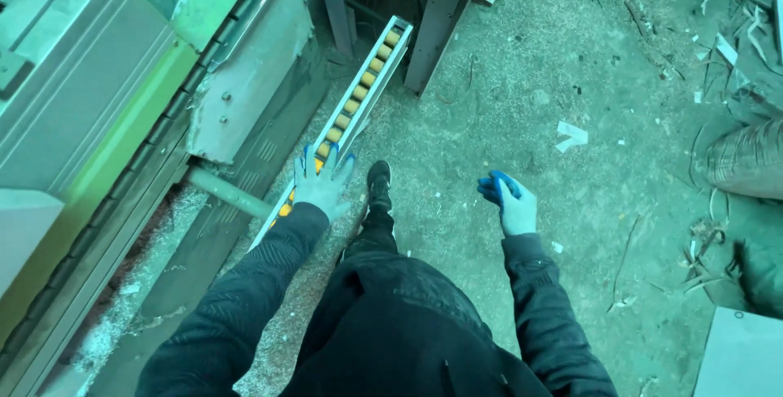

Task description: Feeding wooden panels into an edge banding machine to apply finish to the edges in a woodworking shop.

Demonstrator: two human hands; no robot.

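A long narrow roller track (364, 87) with yellow rollers in a pale metal channel runs diagonally across the floor. My left hand (323, 183), in a grey glove with blue fingertips, lies over its near part with fingers spread; whether it presses on the track I cannot tell. My right hand (510, 201), gloved the same way, hangs in the air above the dusty floor with fingers curled and nothing in it. My dark shoe (378, 185) stands beside the track.
A large green and grey woodworking machine (122, 95) fills the left side. Table legs (432, 30) and a wooden tabletop stand at the far end of the track. Sawdust and wood scraps (701, 242) cover the floor; a pale board (746, 352) lies at bottom right.
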